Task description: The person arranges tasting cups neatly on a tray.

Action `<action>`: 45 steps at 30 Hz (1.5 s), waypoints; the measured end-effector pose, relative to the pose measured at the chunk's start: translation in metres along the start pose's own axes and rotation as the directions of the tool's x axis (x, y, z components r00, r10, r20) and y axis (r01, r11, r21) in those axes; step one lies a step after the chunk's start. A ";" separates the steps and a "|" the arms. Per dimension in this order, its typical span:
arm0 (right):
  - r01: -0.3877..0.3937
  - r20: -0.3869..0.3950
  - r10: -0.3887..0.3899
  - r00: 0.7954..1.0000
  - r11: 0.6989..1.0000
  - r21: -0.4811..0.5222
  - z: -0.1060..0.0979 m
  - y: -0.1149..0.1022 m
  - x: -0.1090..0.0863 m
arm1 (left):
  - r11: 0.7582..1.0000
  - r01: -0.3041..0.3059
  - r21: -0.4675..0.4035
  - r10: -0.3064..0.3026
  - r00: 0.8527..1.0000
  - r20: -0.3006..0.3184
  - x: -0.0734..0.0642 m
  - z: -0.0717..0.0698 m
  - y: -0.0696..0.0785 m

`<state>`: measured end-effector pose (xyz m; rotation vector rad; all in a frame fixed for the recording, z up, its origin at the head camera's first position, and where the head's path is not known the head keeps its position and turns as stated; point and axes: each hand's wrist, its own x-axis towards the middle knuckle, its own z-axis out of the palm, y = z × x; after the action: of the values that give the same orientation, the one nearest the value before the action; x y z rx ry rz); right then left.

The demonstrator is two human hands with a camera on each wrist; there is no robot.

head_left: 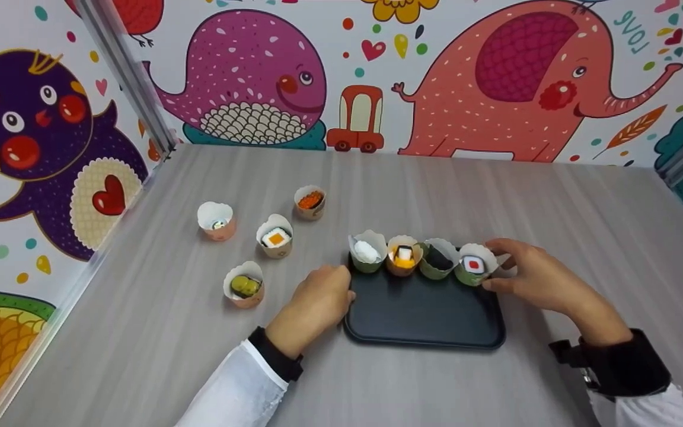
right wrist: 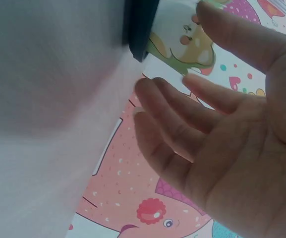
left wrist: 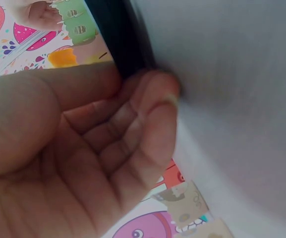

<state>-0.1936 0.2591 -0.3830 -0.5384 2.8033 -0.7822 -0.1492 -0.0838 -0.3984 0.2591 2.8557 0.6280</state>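
A black tray (head_left: pixel 424 311) lies on the table with a row of several paper cups along its far edge. My left hand (head_left: pixel 321 293) grips the tray's left edge; its thumb and curled fingers pinch the rim in the left wrist view. My right hand (head_left: pixel 540 276) is at the tray's far right corner, beside the green cup (head_left: pixel 471 277) with a red-centred sushi roll. Its thumb and loosely bent fingers stand spread on either side of that cup. Leftward in the row are a dark-filled cup (head_left: pixel 436 270), an orange cup (head_left: pixel 401 270) and a white-filled cup (head_left: pixel 368 261).
Left of the tray stand paper cups with orange roe (head_left: pixel 310 210), an orange-centred roll (head_left: pixel 276 249) and a green topping (head_left: pixel 245 299), plus a pink cup (head_left: pixel 217 231). Cartoon-printed walls (head_left: pixel 371 118) border the table (head_left: pixel 412 385) at the back and left.
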 end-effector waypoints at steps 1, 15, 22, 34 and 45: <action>0.000 0.012 0.000 1.000 1.000 -0.006 -0.001 0.000 -0.001 | 1.000 0.001 -0.001 -0.001 1.000 0.000 0.000 0.000 0.000; 0.004 0.144 0.008 0.990 0.997 -0.082 -0.001 0.005 -0.007 | 1.000 0.011 -0.009 -0.011 1.000 0.007 0.000 0.000 0.000; 0.016 0.186 -0.002 0.982 0.997 -0.073 0.002 0.005 -0.007 | 1.000 0.023 -0.008 -0.023 1.000 0.015 -0.001 0.000 0.001; 0.052 0.194 -0.035 0.980 0.995 -0.085 0.003 0.007 -0.007 | 1.000 0.007 -0.003 -0.007 1.000 0.005 -0.004 -0.002 0.000; 0.062 0.181 -0.046 0.982 0.995 -0.084 0.004 0.007 -0.009 | 0.992 -0.113 0.055 0.121 0.974 -0.190 -0.014 -0.020 0.005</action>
<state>-0.1864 0.2664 -0.3895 -0.6665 2.6766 -0.5887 -0.1401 -0.0901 -0.3767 0.3968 3.0612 0.6449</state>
